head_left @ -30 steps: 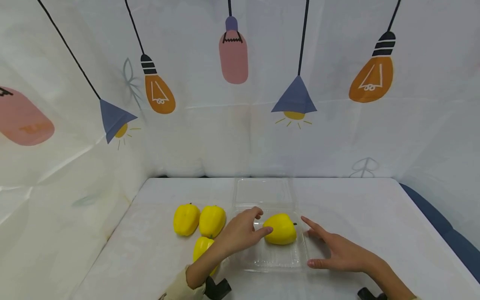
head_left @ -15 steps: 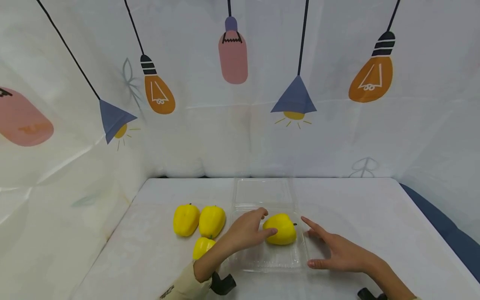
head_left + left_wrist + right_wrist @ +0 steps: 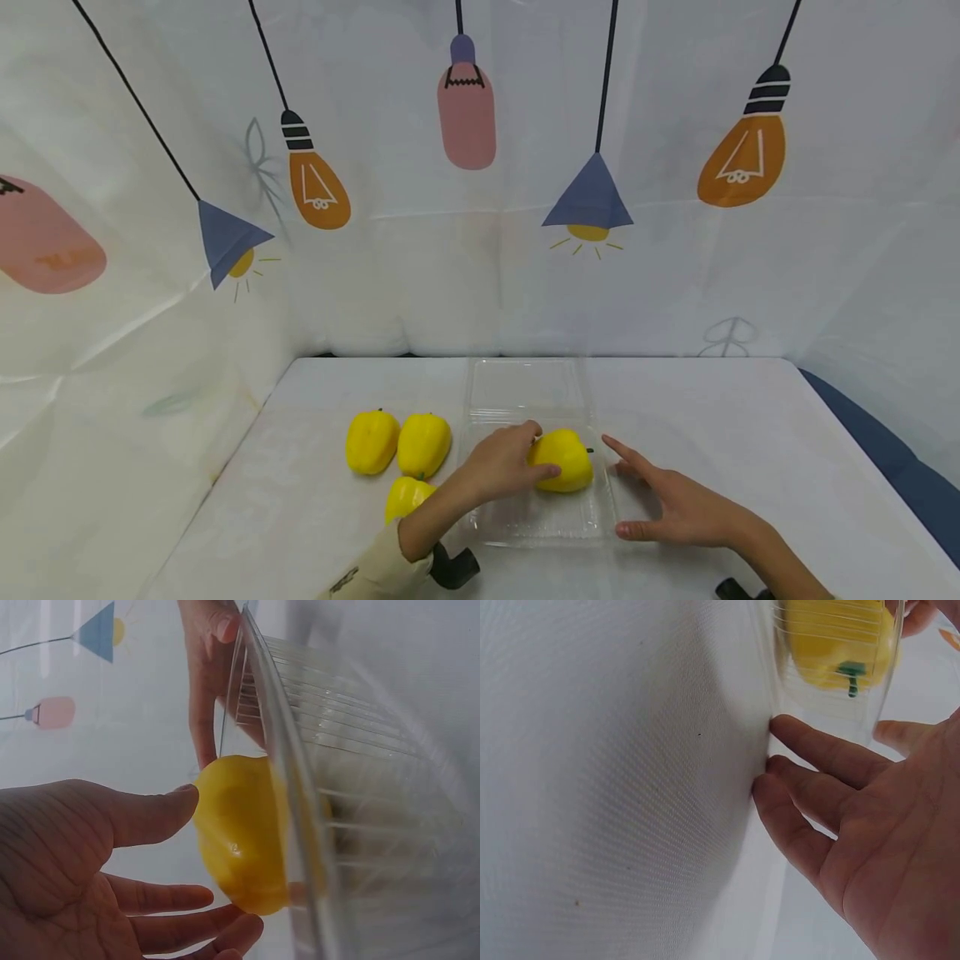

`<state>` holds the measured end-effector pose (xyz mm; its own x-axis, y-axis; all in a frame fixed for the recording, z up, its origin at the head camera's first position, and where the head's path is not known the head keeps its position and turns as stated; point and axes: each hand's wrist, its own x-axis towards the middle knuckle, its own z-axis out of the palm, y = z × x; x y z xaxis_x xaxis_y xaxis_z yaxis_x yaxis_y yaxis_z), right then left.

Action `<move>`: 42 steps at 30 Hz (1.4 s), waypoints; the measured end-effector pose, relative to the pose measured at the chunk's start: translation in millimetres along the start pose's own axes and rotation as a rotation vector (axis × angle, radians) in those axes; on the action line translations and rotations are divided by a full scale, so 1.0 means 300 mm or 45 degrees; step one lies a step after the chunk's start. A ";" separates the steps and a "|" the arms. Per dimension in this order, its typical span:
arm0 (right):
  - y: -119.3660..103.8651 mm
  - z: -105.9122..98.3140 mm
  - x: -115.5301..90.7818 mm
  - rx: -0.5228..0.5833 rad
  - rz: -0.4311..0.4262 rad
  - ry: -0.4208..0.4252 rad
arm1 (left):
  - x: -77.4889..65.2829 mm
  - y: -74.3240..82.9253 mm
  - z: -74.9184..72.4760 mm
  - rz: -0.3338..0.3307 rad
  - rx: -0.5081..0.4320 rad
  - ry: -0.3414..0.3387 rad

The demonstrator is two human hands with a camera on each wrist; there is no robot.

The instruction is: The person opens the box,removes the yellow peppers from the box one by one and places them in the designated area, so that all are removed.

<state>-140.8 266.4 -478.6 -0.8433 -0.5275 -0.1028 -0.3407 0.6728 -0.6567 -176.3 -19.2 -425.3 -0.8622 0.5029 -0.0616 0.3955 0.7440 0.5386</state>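
Observation:
A yellow bell pepper [image 3: 566, 460] lies on its side in a clear plastic clamshell box [image 3: 540, 527], its green stem toward the right. My left hand [image 3: 504, 462] reaches over the box's left side, thumb in front of the pepper and fingers behind its left end. In the left wrist view the thumb tip meets the pepper [image 3: 244, 832], while the fingers [image 3: 169, 896] lie loosely extended, not wrapped round it. Beside the box's right wall my right hand [image 3: 686, 507] has its fingers spread, fingertips [image 3: 769, 787] at the table surface and nothing held.
Three more yellow bell peppers stand left of the box: one at the far left [image 3: 372, 442], one beside it [image 3: 424, 446], and one nearer [image 3: 408, 497], partly behind the left forearm. The box's lid [image 3: 525, 383] lies folded back on the white table [image 3: 315, 517].
My left hand has moved slightly right, closer round the left end of the boxed pepper. The right hand, the box and the loose peppers have stayed in place.

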 end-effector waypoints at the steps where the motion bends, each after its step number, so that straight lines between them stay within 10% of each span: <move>1: 0.001 0.000 0.001 -0.001 -0.001 0.001 | 0.002 0.001 0.002 -0.001 0.001 0.000; 42: -0.001 -0.002 -0.001 -0.023 -0.052 -0.011 | 0.011 0.025 0.057 -0.017 0.123 -0.039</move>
<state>-140.7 266.8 -477.9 -0.8249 -0.5592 -0.0829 -0.3824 0.6600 -0.6467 -170.9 -4.5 -435.8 -0.8582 0.5045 -0.0948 0.4137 0.7891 0.4541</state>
